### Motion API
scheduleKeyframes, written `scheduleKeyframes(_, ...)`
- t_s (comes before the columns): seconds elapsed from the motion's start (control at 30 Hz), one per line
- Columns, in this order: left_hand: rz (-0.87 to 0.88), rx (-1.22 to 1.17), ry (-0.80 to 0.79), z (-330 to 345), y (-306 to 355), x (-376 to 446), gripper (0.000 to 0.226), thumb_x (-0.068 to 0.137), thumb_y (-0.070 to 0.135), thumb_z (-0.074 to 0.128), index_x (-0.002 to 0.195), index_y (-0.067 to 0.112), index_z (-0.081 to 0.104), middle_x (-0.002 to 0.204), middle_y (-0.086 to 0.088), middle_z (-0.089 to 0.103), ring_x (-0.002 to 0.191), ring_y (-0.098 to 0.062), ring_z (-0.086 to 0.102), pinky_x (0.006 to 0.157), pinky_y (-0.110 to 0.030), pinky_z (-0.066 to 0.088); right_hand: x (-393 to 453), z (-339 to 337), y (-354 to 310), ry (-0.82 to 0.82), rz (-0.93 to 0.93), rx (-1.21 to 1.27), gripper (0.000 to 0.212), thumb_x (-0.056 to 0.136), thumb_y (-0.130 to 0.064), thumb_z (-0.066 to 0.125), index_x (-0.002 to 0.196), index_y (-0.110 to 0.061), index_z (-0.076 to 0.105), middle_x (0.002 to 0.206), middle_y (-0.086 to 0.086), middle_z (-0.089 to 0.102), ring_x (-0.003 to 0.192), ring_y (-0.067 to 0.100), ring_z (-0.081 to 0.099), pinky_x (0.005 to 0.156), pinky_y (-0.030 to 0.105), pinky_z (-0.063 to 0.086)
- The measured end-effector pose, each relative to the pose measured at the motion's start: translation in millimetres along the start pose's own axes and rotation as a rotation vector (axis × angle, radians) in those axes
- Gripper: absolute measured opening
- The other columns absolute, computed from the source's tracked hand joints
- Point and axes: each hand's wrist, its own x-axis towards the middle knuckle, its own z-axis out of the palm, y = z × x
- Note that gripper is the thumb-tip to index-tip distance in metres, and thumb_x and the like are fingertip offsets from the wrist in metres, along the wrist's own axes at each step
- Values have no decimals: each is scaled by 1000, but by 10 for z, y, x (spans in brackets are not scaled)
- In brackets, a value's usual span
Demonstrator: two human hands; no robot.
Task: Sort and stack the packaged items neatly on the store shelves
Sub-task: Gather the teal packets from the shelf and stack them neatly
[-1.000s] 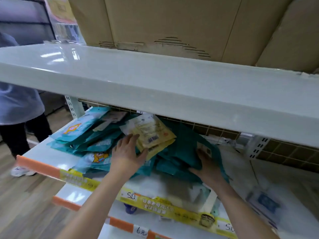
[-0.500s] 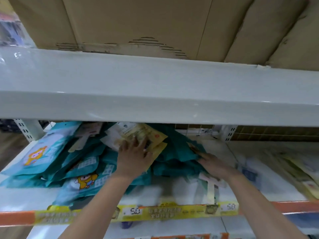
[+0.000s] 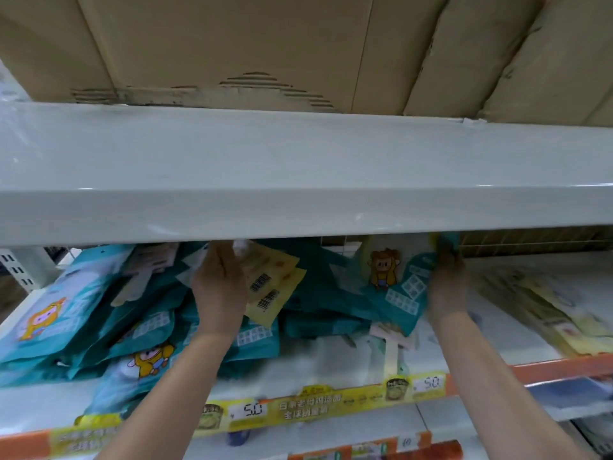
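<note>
White metal shelving fills the view: an upper shelf (image 3: 298,167) carries cardboard boxes (image 3: 232,44), and the lower shelf (image 3: 348,363) holds a loose heap of teal packets (image 3: 109,327) printed with a cartoon figure. Near the heap's middle lie yellow packets (image 3: 272,287) with barcodes showing. At the far right, a flat pile of pale yellow packs (image 3: 564,313) sits apart from the heap. Along the shelf's front edge runs a price strip (image 3: 308,410).

The left hand (image 3: 220,290) rests on the heap with fingers reaching up against the yellow packets; whether its grip closes round them I cannot tell (the upper shelf hides the fingertips). The right hand (image 3: 446,287) holds the upper edge of a raised teal packet (image 3: 394,283), lifted clear of the pile.

These look like light, floppy, glossy pouches, likely to slide over one another. Pinching near a sealed edge or corner should hold better than pressing the slick face.
</note>
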Motion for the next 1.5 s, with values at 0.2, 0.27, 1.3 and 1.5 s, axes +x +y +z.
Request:
scheduleKeyframes(0.2, -203, -561, 135, -70, 184, -18, 27, 103, 26, 34, 109, 37, 58, 118, -7, 62, 104, -27, 64, 81, -40, 58, -34, -38, 144, -74, 261, 145, 28, 100, -33, 37, 91, -13, 54, 84, 10, 56, 69, 17, 55, 61, 28, 43)
scheduleKeyframes(0.27, -356, -596, 106, -66, 79, -97, 26, 102, 23, 36, 118, 28, 56, 123, -8, 61, 109, -28, 62, 77, -39, 59, -152, 4, 207, -116, 341, 124, 24, 101, -29, 41, 81, -17, 49, 82, 10, 55, 65, 17, 53, 65, 31, 45)
scheduleKeyframes(1.3, -612, -907, -234, 676, 88, -592, 29, 85, 4, 56, 93, 29, 68, 100, 5, 69, 84, -13, 69, 58, -32, 60, -256, -1172, 378, -314, 375, -34, 25, 84, -5, 67, 105, -13, 55, 91, 12, 69, 80, 27, 68, 81, 43, 55)
scheduleKeyframes(1.5, -708, -854, -240, 1347, 352, -1220, 36, 90, -9, 30, 81, 6, 61, 111, -14, 61, 91, -24, 63, 59, -30, 60, 101, -2042, 312, -286, 421, -39, 25, 81, -8, 71, 104, -13, 61, 90, 9, 74, 84, 28, 71, 83, 45, 56)
